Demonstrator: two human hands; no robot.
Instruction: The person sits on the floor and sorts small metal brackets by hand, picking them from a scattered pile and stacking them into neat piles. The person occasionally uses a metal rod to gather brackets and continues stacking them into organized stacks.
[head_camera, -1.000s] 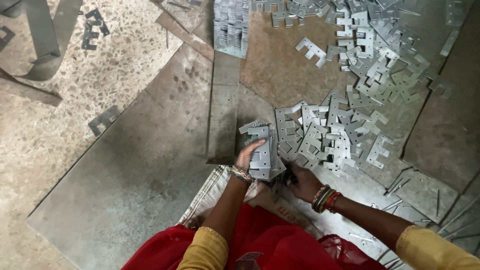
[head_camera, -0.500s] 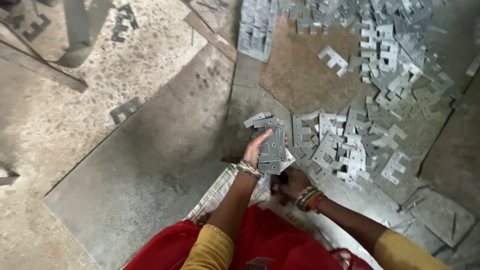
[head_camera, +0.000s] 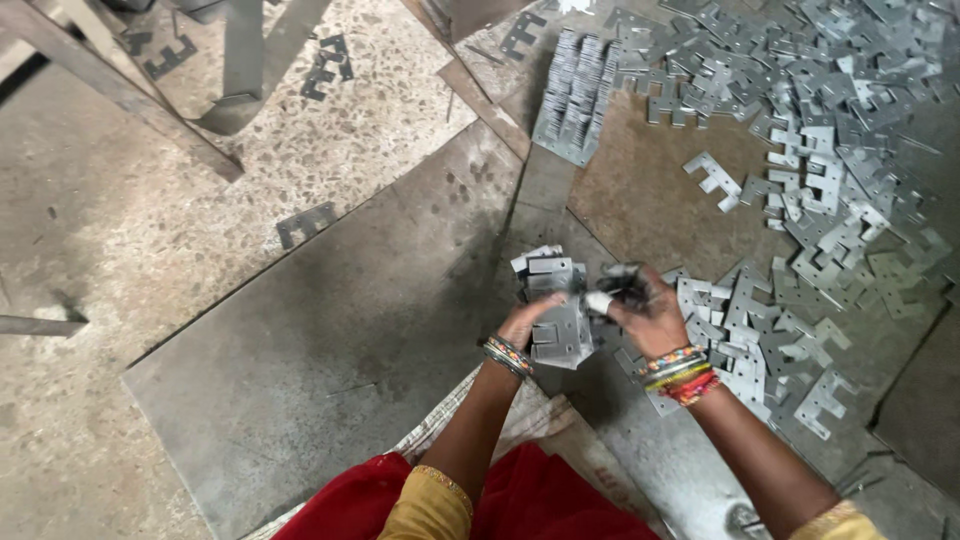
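The left hand (head_camera: 527, 322) pinches a stack of stamped metal plates (head_camera: 556, 312) held above the floor's grey sheet (head_camera: 330, 340). The right hand (head_camera: 650, 312) has its grip pressed onto the stack's top. The loosely aligned stack could fan and slip; sharp edges may cut bare fingers.

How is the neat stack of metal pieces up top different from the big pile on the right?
The neat stack has its pieces lined up in tidy rows; the big pile lies scattered and jumbled. The stack is compact, while the pile spreads widely across the floor. Both are flat grey metal cut-outs.
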